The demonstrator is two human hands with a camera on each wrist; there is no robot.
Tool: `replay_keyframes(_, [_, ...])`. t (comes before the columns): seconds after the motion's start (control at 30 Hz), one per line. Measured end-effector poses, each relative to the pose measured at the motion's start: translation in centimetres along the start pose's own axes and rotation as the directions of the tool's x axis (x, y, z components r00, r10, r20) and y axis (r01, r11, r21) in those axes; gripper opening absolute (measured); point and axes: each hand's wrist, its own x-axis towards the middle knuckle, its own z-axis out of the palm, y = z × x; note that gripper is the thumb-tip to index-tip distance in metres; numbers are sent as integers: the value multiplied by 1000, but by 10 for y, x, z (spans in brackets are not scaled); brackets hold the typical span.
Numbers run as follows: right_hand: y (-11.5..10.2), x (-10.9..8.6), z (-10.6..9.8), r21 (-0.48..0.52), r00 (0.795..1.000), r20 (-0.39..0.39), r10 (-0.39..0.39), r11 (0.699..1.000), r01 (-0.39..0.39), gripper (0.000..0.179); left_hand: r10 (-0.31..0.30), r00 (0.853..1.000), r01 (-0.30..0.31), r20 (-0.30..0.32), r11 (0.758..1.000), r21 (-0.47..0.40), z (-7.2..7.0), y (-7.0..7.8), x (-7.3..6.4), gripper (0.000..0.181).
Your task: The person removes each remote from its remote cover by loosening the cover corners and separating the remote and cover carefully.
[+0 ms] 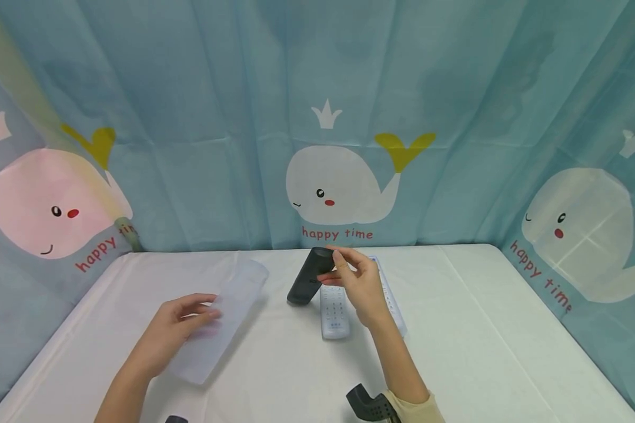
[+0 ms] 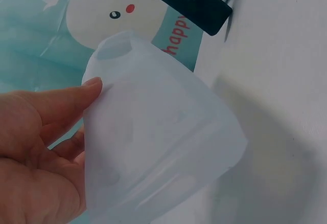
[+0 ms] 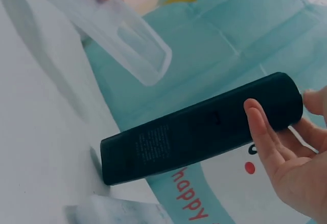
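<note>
My left hand [image 1: 171, 332] pinches a translucent plastic sleeve [image 1: 219, 338] by its edge and holds it up at a slant. In the left wrist view the thumb lies on the near face of the sleeve [image 2: 158, 132], and its far fingers are partly hidden behind it. My right hand [image 1: 364, 288] grips a black remote control [image 1: 309, 279] near its upper end. The remote tilts, its lower end close to the table. Small printed text shows on the black remote's back [image 3: 204, 127] in the right wrist view. A gap separates sleeve and remote.
A white remote control [image 1: 334, 317] lies on the white-covered table [image 1: 481, 352] just beyond the black one's lower end. Partly behind my right hand lies another pale, long item [image 1: 393, 302] with a blue edge. A blue curtain [image 1: 217, 194] with whale prints hangs behind the table.
</note>
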Motion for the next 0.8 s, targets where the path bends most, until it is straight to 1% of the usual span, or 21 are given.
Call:
replay_keyframes(0.13, [2, -2, 3, 20, 997, -31, 65, 998, -64, 30, 6, 1000, -6, -8, 1000, 2, -4, -4, -3, 45])
replay_keyframes(0.23, [5, -4, 6, -1, 992, -34, 119, 993, -119, 29, 1, 1000, -1, -11, 1000, 10, -8, -7, -6, 45])
replay_keyframes(0.37, [9, -7, 11, -63, 981, -19, 194, 979, -194, 24, -8, 1000, 8, -15, 1000, 24, -11, -9, -8, 45])
replay_keyframes(0.53, [13, -12, 13, -113, 972, 19, 233, 967, -230, 22, -10, 1000, 10, -12, 1000, 29, -16, -11, -9, 44])
replay_keyframes(0.63, [15, -15, 14, -138, 966, 46, 253, 960, -245, 27, -22, 1000, 22, -14, 999, 29, -19, -12, -10, 45])
replay_keyframes(0.73, [18, -17, 16, -175, 959, 63, 275, 950, -260, 39, -25, 999, 26, -23, 999, 37, -22, -15, -11, 45])
replay_keyframes(0.8, [21, -18, 18, -186, 951, 74, 299, 941, -281, 48, -25, 999, 26, -36, 999, 41, -24, -16, -12, 45])
